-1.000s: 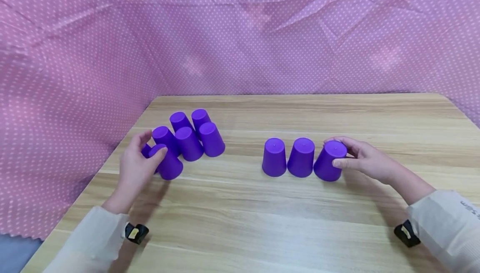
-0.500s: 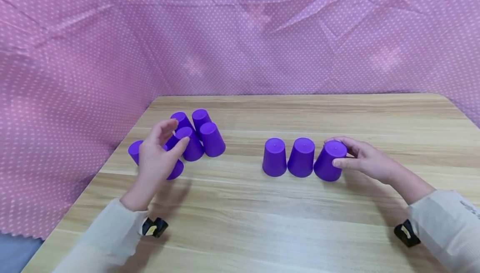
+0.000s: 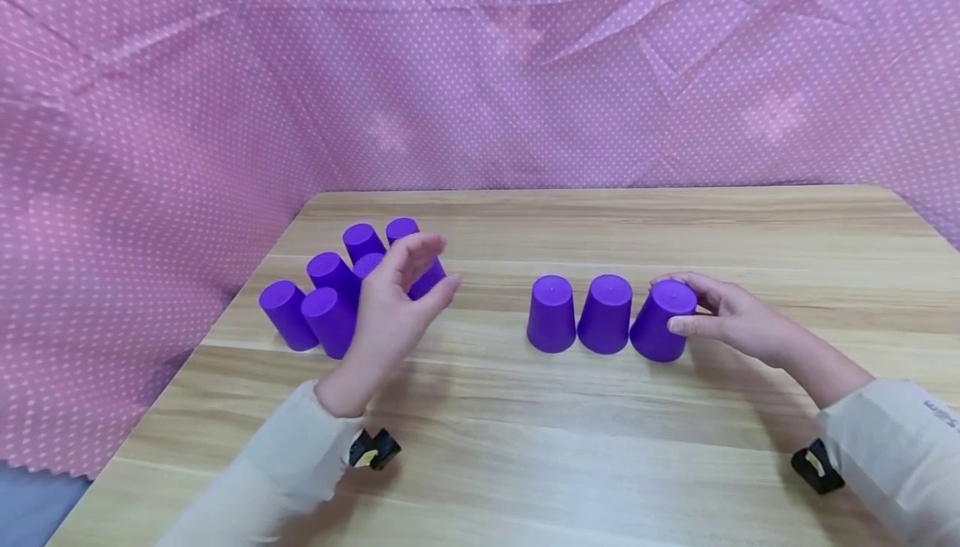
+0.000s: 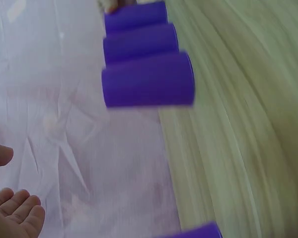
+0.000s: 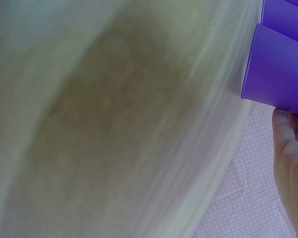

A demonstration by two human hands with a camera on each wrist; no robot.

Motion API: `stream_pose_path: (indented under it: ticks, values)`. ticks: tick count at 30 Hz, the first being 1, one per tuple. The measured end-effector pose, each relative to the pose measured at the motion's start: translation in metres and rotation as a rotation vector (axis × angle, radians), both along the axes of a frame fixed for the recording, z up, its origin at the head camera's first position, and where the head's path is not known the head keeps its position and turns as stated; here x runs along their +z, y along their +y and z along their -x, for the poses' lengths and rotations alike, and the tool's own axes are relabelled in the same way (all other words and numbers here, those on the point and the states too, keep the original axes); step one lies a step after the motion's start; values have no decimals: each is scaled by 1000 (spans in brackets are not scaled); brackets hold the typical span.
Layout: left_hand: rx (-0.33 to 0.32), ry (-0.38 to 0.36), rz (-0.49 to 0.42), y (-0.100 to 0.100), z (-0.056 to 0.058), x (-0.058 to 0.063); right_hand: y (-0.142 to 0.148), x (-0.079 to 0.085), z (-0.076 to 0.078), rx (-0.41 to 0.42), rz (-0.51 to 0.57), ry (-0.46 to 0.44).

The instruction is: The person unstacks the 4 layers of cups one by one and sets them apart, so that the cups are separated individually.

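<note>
In the head view, upside-down purple cups stand in two groups. My left hand hovers over the left group, thumb and fingers spread apart with nothing between them. It partly covers a purple cup at that group's right end; whether it touches this cup I cannot tell. The left wrist view also has the bare fingers. On the other side, my right hand grips the rightmost purple cup of a row of three, thumb in front and fingers behind. That cup fills the right edge of the right wrist view.
Two more purple cups complete the right row. Several others, such as the near-left cup, stand close together at left. The wooden table ends at a pink dotted cloth. Both wrists carry black straps.
My left hand has moved rightward across the left group, from its left-end cups to its right end, uncovering the left ones. My right hand stays on the same cup.
</note>
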State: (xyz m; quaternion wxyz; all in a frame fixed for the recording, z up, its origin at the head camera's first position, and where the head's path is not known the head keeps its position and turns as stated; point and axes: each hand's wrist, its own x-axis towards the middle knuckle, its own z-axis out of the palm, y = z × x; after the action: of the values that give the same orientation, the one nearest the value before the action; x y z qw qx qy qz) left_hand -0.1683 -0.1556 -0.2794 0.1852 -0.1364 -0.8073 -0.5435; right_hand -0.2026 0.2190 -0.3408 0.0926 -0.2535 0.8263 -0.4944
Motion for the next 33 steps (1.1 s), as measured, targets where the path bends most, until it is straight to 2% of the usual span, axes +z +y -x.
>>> stream_pose_path:
  ticks: [7,13,19,25,33]
  values:
    - [-104,50,33,28,1,-6,0,-1,2,5,0,4]
    - [-161,35,29,45,3,-11,0,-1,2,2,-1,-1]
    - [-207,-44,77,61,1,-11,1,-1,1,0,-14,2]
    - [-240,-134,118,75,5,-16,1,-1,1,3,-14,3]
    - [-244,-145,161,87,16,-27,1,-1,2,1,-11,-10]
